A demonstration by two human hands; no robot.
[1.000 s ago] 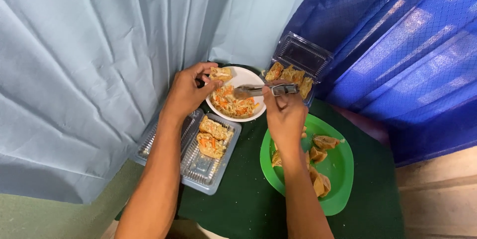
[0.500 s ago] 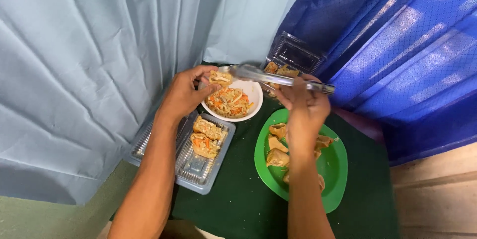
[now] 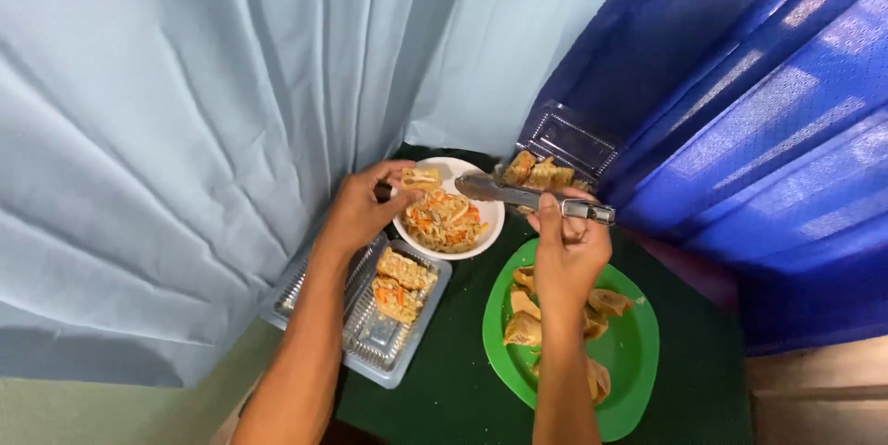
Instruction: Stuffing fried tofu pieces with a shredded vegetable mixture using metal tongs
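- Since a second ago, the right hand [image 3: 566, 255] has lifted the metal tongs [image 3: 532, 197] clear of the white bowl [image 3: 481, 228]; they now lie level above the bowl's far rim, tips pointing left, hinge end sticking out to the right of the hand.
- Right hand: clenched around the tongs near the hinge, thumb on top. The blades look pressed together, though whether they pinch any food is hard to tell at this size.
- Left hand [image 3: 356, 214]: fingertips pinch a stuffed fried piece [image 3: 421, 177] at the bowl's near-left rim, holding it just over the edge.
- White bowl: filled with a shredded orange-and-pale vegetable filling [image 3: 446, 220], standing on the dark green tabletop [image 3: 444, 399].
- Clear plastic tray [image 3: 370, 339]: below the left wrist, just beside the bowl, lid open to the left; two filled pieces [image 3: 400, 285] lie in it side by side.
- Green plate [image 3: 629, 352]: under the right forearm, holding several plain fried pieces [image 3: 523, 327], some hidden by the arm.
- Second clear container [image 3: 569, 144]: behind the tongs against the blue curtain [image 3: 740, 112], with more fried pieces [image 3: 541, 170] in it.
- Pale blue curtain [image 3: 185, 130]: hangs along the left and rear of the table.
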